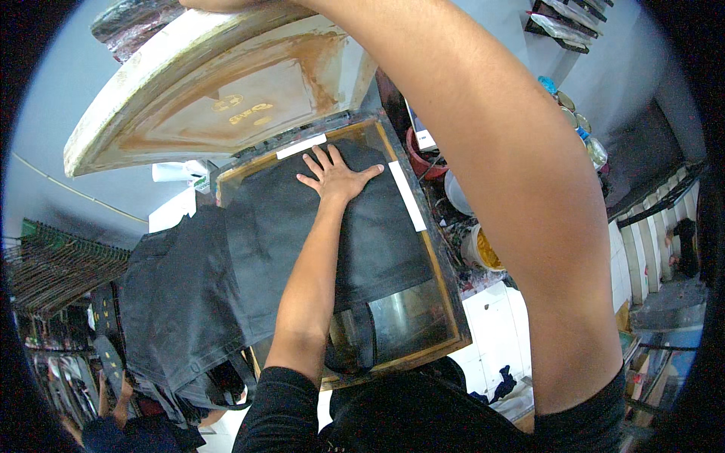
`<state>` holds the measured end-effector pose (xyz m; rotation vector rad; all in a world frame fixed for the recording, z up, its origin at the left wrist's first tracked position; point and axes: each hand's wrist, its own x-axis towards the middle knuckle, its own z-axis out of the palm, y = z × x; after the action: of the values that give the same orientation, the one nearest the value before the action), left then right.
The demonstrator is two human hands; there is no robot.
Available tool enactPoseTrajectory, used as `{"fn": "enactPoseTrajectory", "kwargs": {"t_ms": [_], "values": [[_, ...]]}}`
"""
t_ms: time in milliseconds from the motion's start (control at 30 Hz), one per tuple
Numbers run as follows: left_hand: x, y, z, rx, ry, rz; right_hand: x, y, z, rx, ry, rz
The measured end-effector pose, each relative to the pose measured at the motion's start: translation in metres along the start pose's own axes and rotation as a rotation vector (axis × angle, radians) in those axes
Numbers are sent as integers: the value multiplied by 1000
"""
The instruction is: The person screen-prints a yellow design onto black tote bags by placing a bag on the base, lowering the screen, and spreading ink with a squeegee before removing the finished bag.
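My left hand lies flat with spread fingers on a black fabric bag, near its far edge. The bag is laid out on a glass-topped board with a wooden rim, and a dark strap loop hangs toward me. White strips sit along the far and right edges of the bag. Above the board, a screen printing frame with brown-stained mesh and small yellow marks stands tilted up. My right hand grips its upper edge; the picture's top cuts off most of the fingers.
More black bags are heaped left of the board. On the right stand a tub of yellow ink, a white container, a red pot and several cans. At lower left are a wire rack and another person's arms.
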<state>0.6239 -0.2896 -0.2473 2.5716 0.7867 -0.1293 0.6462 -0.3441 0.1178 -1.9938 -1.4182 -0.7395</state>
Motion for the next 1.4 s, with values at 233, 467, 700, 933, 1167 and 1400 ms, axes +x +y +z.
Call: {"fn": "enactPoseTrajectory", "kwargs": {"t_ms": [233,467,700,933,1167,1400], "values": [[9,2,-4,4,-34,-20,-4,-5,-7,37,-20,23],[19,3,-11,27,-67,-44,-4,-11,-10,60,-47,40],[-90,-33,-113,-940,203,477,-53,-26,9,34,-117,27],[-306,-155,-90,-1471,26,210,-246,-109,30,224,-265,245],[-331,-190,-9,-1329,-185,-169,-321,-111,105,169,-484,85],[-331,-200,0,-1269,-178,-174,-322,-133,73,190,-634,55]]}}
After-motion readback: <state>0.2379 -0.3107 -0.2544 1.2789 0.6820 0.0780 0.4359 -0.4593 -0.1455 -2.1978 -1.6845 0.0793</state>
